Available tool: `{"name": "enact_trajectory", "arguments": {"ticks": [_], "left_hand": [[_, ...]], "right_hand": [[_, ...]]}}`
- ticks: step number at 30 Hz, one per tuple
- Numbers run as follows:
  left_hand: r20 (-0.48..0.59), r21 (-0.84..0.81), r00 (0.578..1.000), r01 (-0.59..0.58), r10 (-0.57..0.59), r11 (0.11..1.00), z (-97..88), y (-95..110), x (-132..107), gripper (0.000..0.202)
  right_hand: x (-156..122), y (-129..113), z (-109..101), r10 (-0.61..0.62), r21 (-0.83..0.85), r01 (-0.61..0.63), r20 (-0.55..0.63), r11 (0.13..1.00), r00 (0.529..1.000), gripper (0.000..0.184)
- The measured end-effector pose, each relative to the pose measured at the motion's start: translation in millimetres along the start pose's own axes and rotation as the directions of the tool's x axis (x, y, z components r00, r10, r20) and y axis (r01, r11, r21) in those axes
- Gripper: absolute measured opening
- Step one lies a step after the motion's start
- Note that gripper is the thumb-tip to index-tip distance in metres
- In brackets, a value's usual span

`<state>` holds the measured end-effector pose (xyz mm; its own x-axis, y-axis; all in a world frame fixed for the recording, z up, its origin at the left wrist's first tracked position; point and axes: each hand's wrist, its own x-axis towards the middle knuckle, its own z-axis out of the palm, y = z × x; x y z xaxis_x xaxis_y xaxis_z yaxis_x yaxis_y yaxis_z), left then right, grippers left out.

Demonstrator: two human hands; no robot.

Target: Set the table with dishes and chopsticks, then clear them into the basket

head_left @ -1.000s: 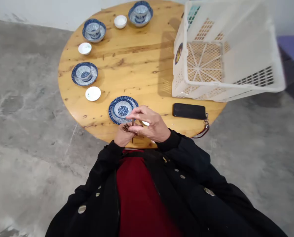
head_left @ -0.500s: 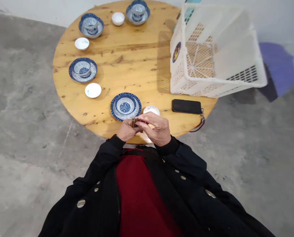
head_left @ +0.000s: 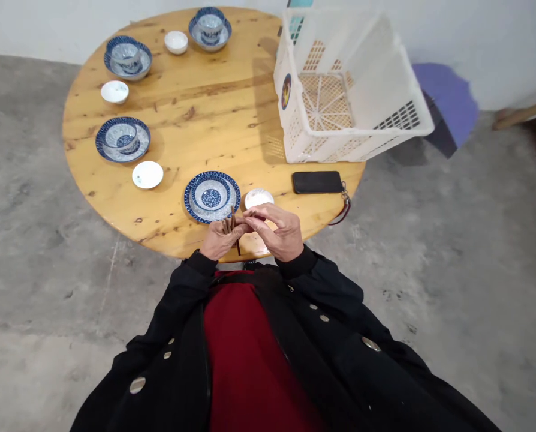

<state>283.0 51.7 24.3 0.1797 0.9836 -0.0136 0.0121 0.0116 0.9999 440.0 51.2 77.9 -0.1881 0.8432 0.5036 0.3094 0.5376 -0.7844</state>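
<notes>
Just above the near edge of the round wooden table, my left hand [head_left: 222,239] grips a small bundle of thin dark-brown chopsticks [head_left: 234,233]. My right hand [head_left: 280,231] meets the bundle from the right, its fingertips against the sticks. The ends of the sticks show above and below my left fist, and the middle is hidden by my fingers. Closest to my hands are a blue-and-white bowl on a saucer [head_left: 211,198] and a small white dish [head_left: 258,198], neither touched by my fingers.
On the pine table [head_left: 196,126] stand several more blue-and-white cups on saucers [head_left: 122,139] and small white dishes [head_left: 147,174]. A white plastic basket [head_left: 295,129] lies tilted at the back right, with a black phone [head_left: 317,182] in front. Concrete floor surrounds the table.
The whole scene has shifted left and down in view as my head turned. My hands have dropped slightly off the saucer, and the chopsticks now fan out more visibly.
</notes>
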Motion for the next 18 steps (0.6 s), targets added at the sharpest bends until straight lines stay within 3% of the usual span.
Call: {"name": "enact_trajectory", "arguments": {"ticks": [6,14,18], "left_hand": [[0.065,-0.021,0.998,0.020,-0.019,1.000,-3.8,-1,-5,0.055],[0.049,0.021,0.999,0.023,-0.024,0.999,-5.2,5,-10,0.058],[0.003,0.052,1.000,0.030,-0.030,0.998,-8.0,11,-22,0.055]], "right_hand": [[-7,4,-5,0.028,-0.079,-0.023,0.062,0.997,0.998,0.013],[-11,9,4,0.002,-0.024,0.000,0.110,1.000,0.994,0.017],[-9,-5,-9,0.049,-0.060,-0.046,0.059,0.997,0.997,0.021]]}}
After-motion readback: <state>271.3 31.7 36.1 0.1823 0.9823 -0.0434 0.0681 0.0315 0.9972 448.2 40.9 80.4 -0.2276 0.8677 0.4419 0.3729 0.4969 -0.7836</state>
